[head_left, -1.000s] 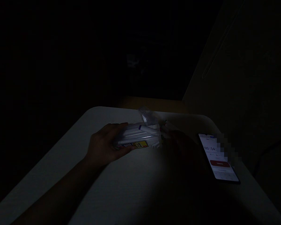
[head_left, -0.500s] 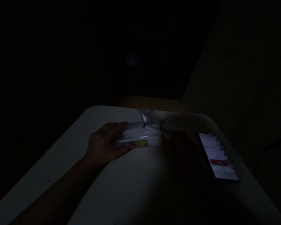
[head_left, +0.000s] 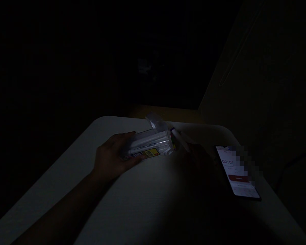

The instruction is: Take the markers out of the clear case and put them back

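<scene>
My left hand (head_left: 112, 153) is wrapped round a clear plastic pen case (head_left: 149, 141), which lies tilted on the table with its mouth to the right. A flap (head_left: 155, 122) stands up at the mouth, and a yellow label shows on the front. Pale sticks, probably felt-tip pens, lie inside, and coloured ends show at the opening. Deep in shadow, my right hand (head_left: 200, 156) has its fingers closed on a white felt-tip pen (head_left: 180, 139) with a purple end, just outside the mouth. Behind it, a second pale pen shows faintly; whether my hand holds that one too is unclear.
The room is very dark. A lit phone (head_left: 238, 173) lies at the right of the white table (head_left: 132, 204), showing a running timer. Beyond the far edge is a strip of brownish floor (head_left: 165, 112), with a wall on the right (head_left: 260, 88).
The purple-ended pen has moved right, from across the case's mouth to outside it, with my right hand. The case has tilted slightly and its flap has shifted left. My left hand has hardly moved.
</scene>
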`<action>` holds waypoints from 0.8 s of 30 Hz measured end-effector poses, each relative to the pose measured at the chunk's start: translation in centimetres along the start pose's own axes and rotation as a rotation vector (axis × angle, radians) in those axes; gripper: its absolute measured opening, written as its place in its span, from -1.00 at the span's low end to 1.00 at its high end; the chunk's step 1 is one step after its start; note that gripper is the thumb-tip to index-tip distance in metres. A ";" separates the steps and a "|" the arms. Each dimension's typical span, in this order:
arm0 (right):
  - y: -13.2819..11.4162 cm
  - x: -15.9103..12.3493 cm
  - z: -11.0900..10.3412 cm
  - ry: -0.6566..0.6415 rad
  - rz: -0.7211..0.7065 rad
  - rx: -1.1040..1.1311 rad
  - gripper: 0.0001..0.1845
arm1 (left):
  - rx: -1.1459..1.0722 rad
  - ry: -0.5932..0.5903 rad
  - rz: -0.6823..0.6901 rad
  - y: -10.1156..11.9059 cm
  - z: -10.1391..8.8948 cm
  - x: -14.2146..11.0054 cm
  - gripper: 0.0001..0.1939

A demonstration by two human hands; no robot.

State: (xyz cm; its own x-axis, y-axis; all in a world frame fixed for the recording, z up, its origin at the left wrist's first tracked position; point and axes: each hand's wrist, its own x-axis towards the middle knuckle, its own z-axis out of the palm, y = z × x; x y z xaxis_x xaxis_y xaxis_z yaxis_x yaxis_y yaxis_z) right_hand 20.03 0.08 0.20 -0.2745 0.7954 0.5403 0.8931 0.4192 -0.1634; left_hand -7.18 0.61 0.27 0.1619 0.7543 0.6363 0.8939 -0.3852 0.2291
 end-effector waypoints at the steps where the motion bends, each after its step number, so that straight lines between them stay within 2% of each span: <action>1: 0.2 0.0 0.1 -0.005 -0.008 0.000 -0.67 | 0.001 0.002 0.002 0.0 0.0 0.0 -0.33; 14: 0.7 -0.2 0.6 -0.068 -0.071 -0.013 -0.69 | -0.019 -0.010 0.008 0.2 -0.3 0.1 -0.33; 24: 0.9 -0.1 0.7 -0.034 -0.059 0.007 -0.70 | -0.020 -0.028 0.013 0.1 -0.3 0.1 -0.33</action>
State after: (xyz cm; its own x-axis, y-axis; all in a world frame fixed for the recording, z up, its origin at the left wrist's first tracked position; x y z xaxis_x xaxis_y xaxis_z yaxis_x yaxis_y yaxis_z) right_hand 20.58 0.67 -0.61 -0.3384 0.7837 0.5208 0.8725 0.4686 -0.1382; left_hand -7.17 0.51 0.56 0.1856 0.7635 0.6186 0.8833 -0.4054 0.2354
